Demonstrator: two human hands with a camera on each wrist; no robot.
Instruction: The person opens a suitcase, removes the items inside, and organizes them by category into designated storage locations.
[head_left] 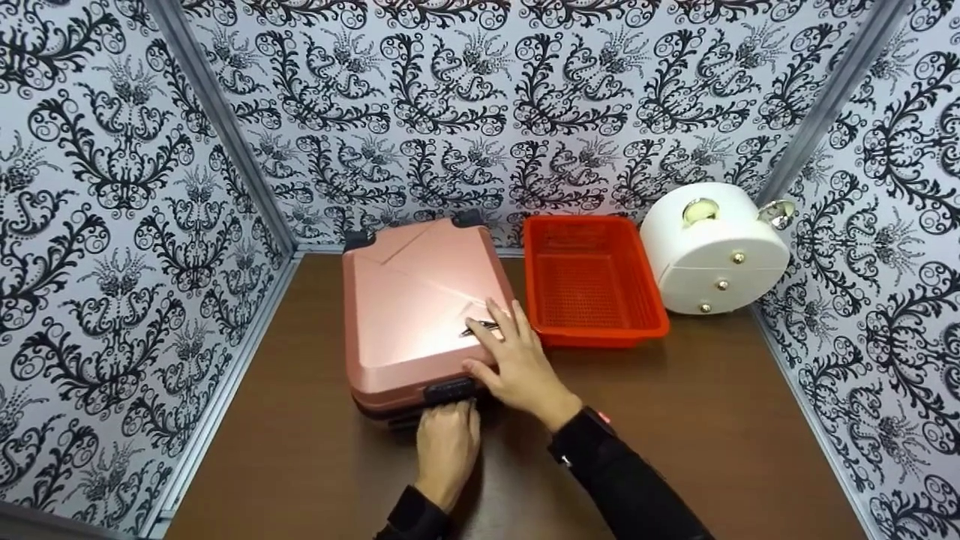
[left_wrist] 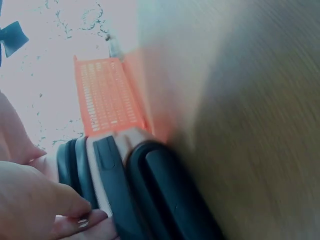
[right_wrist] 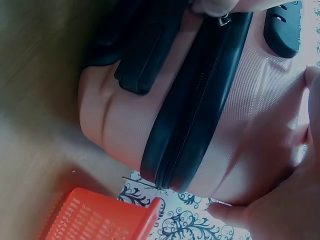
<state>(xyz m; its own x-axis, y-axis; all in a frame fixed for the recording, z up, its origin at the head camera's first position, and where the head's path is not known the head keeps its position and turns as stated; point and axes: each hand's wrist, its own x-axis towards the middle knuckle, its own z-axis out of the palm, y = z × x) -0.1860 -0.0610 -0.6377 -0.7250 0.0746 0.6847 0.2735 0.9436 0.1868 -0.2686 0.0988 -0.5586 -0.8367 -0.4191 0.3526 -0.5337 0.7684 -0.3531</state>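
A pink hard-shell suitcase (head_left: 420,300) lies flat on the brown table. At its near side, below the black lock (head_left: 450,389), my left hand (head_left: 448,450) has its fingers curled. The left wrist view shows those fingers pinching a small metal zipper pull (left_wrist: 83,220). In the right wrist view, the black zipper (right_wrist: 187,117) runs around the suitcase's side, with the pull at the left fingertips. My right hand (head_left: 521,367) rests spread on the lid's near right corner, partly covering a dark emblem (head_left: 480,328).
To the right of the suitcase stands a red perforated plastic basket (head_left: 651,319). Beyond it is a white rounded drawer box (head_left: 682,289) with gold knobs. Patterned wall panels (head_left: 480,112) enclose the table (head_left: 300,450) at the back and sides.
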